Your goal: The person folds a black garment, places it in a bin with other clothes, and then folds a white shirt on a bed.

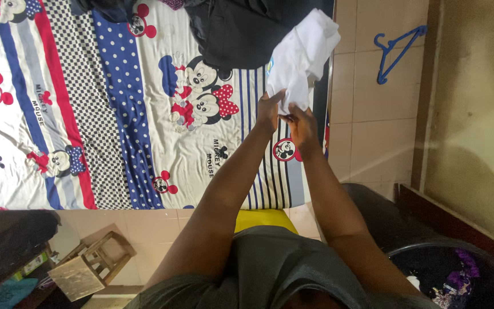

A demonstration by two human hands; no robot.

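Observation:
My left hand (269, 110) and my right hand (301, 123) are stretched out side by side over a bed (110, 103) with a cartoon-print sheet. Both grip the near edge of a white garment (303, 54). The cloth is bunched and lifted off the sheet, rising away from my fingers toward the far edge of the bed. A pile of dark clothes (241, 28) lies just beyond and left of the white garment on the bed.
A blue plastic hanger (397, 51) lies on the tiled floor right of the bed. A dark basket (453, 274) with clothes stands at lower right beside the wall. A small wooden stool (90, 266) sits at lower left.

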